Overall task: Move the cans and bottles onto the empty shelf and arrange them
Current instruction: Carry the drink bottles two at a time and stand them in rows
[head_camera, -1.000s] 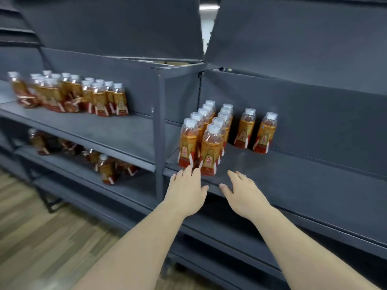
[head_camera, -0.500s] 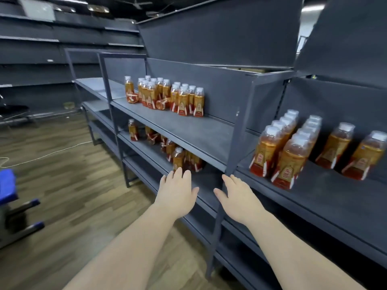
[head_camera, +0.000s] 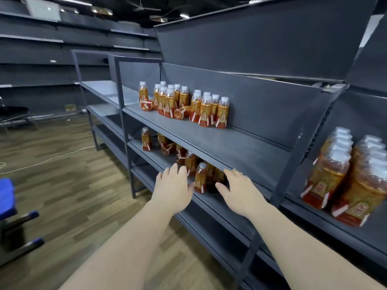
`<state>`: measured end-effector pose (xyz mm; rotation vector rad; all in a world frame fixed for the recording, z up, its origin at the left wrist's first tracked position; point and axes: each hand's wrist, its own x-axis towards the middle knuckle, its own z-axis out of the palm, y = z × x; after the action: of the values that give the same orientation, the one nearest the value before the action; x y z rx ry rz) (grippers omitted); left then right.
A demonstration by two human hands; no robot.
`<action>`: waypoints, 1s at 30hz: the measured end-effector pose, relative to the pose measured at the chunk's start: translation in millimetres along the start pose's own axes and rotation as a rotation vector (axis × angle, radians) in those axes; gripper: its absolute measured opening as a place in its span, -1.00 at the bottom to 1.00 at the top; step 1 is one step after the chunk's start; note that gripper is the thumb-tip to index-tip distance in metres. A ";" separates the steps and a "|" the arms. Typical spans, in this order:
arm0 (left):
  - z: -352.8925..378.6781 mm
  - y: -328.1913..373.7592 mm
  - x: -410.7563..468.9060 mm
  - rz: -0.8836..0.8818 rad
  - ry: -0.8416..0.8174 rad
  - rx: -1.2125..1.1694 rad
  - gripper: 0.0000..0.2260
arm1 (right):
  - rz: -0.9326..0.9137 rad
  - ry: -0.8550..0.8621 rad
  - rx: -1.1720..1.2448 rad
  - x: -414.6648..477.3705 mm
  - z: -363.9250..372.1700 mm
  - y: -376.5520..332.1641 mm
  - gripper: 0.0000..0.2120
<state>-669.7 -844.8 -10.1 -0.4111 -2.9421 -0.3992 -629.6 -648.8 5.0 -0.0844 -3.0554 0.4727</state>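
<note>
Amber drink bottles with white caps fill dark grey shelving. On the lower shelf (head_camera: 163,164) several bottles stand or lie; one upright bottle (head_camera: 200,178) stands between my hands. My left hand (head_camera: 173,187) is open, fingers spread, just left of it. My right hand (head_camera: 238,191) is open just right of it, below the upper shelf's front edge. Neither hand touches a bottle. The upper shelf (head_camera: 219,147) carries a cluster of bottles (head_camera: 209,110), two lying down. Neat rows of bottles (head_camera: 345,176) stand on the right-hand shelf (head_camera: 345,229).
A grey upright post (head_camera: 280,195) divides the two shelf units, right of my right hand. Wood-look floor lies at the left with a white cable (head_camera: 48,160) across it. A blue-padded chair (head_camera: 8,206) stands at the left edge. More grey shelving lines the far wall.
The view has swung left, away from the arranged rows. Both open hands have moved left and down from the right-hand shelf to the lower shelf's bottles.
</note>
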 end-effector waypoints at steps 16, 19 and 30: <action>0.8 -116.5 102.5 -0.092 -0.026 0.039 -0.63 | -0.076 -0.027 -0.078 152.0 40.8 -70.7 -0.41; 3.0 -130.0 132.3 -0.106 -0.017 0.074 -0.66 | -0.092 -0.041 -0.067 186.6 44.9 -74.9 -0.41; 12.5 -121.6 270.9 -0.054 0.037 0.044 -0.63 | -0.040 -0.079 0.010 317.3 30.5 -49.4 -0.39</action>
<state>-963.8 -886.7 -3.3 -0.3155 -2.9253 -0.3442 -950.0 -685.6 3.6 -0.0036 -3.1244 0.5013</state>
